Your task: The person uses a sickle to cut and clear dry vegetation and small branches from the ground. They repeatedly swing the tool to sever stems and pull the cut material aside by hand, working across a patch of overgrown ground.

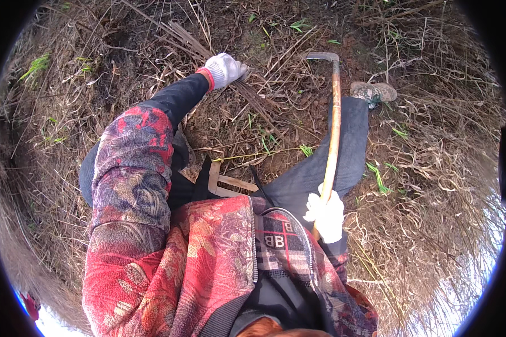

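My left hand (225, 71), in a white knit glove with a pink cuff, is closed around a bundle of thin dry stalks (190, 40) low over the ground. The stalks stick out past the fist on both sides. My right hand (326, 215), also in a white glove, grips the lower part of a long wooden handle. This handle belongs to a sickle (334, 122), which slants up along my right leg. Its metal blade (320, 55) bends left at the far end, to the right of the bundle and apart from it.
Dry grass and straw (425, 151) cover the brown soil, with green tufts (377, 179) here and there. A muddy shoe (373, 92) is beyond the right trouser leg. Light wooden slats (236, 183) show between my legs. A red thing (29, 305) is at the lower left rim.
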A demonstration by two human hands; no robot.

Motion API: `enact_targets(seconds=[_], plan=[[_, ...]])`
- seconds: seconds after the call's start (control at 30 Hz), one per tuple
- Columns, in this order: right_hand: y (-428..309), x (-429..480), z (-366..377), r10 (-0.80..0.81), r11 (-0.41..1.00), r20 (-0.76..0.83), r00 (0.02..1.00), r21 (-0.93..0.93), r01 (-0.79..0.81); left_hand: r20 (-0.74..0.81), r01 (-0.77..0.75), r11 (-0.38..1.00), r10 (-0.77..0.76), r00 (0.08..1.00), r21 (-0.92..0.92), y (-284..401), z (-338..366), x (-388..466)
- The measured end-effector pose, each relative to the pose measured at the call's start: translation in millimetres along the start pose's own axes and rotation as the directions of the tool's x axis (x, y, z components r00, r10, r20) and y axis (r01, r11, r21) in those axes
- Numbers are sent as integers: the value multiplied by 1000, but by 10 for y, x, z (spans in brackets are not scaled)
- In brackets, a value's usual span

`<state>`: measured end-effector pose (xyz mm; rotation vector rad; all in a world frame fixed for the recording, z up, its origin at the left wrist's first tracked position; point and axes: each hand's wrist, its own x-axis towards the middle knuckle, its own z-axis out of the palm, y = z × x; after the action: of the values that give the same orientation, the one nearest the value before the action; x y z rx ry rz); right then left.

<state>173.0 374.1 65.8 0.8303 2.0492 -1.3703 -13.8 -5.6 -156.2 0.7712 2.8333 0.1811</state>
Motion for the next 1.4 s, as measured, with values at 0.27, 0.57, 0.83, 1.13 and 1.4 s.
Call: enact_targets(seconds=[0.27, 0.57, 0.83, 1.13, 1.4], plan=[[-138, -150, -18, 103, 994, 37, 994, -38, -101, -84, -67, 978, 85, 993, 197, 127, -64, 3], [-12, -662, -166, -91, 495, -201, 975, -859, -130, -71, -78, 966, 99, 993, 246, 168, 111, 239], [-251, -64, -25, -162, 791, -105, 981, -608, 66, 64, -60, 964, 45, 997, 261, 245, 17, 276], [-105, -504, -181, -127, 522, -121, 984, -852, -38, 151, -52, 852, -32, 988, 521, 232, -156, 949], [-189, -68, -120, 42, 991, -398, 916, -98, -87, 117, -361, 752, 359, 926, 552, 372, -6, 1506]])
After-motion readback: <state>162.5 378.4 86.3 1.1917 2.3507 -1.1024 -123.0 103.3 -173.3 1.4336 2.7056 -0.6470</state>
